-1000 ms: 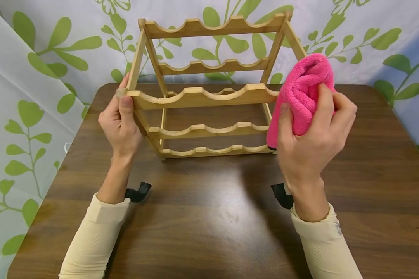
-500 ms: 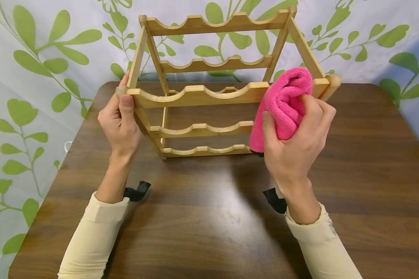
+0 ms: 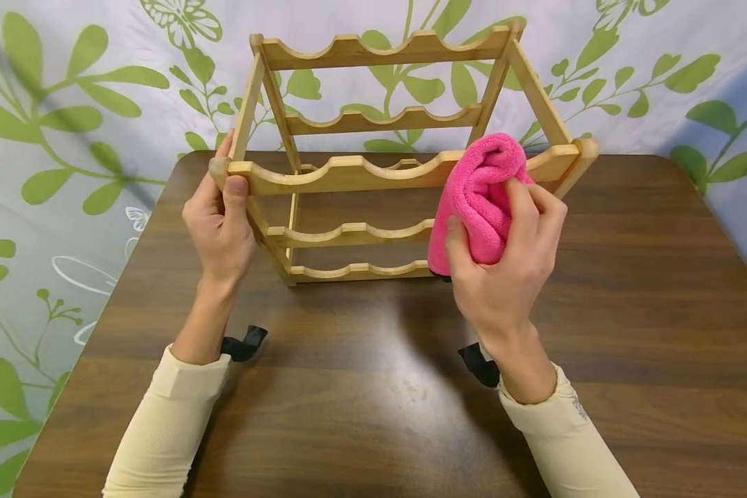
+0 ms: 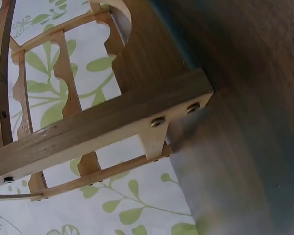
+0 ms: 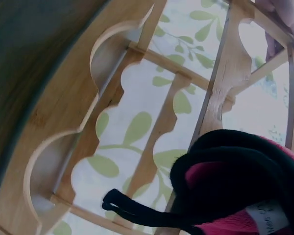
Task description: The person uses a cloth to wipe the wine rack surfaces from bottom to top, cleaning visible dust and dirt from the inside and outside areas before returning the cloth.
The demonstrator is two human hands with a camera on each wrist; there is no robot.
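A light wooden wine rack [image 3: 348,175] with scalloped rails stands on the table. My left hand [image 3: 218,218] grips its upper front left corner, thumb on the front side. In my right hand [image 3: 510,256] is a folded pink cloth [image 3: 473,197], pinched between thumb and fingers. The cloth lies over the right part of the top front rail and hides some of the rails behind it. The right wrist view shows the cloth's dark edging [image 5: 225,142], a loop and a white label close to the scalloped wood. Screw heads dot the side post [image 4: 103,120] in the left wrist view.
The brown wooden table [image 3: 361,415] has rounded far corners. Behind it hangs a pale curtain [image 3: 647,41] with green leaf prints, which continues along the left side. Dark straps [image 3: 244,344] stick out at both wrists.
My right hand has moved left along the top front rail with the pink cloth, uncovering the rack's upper front right corner. The left hand keeps its grip on the left corner.
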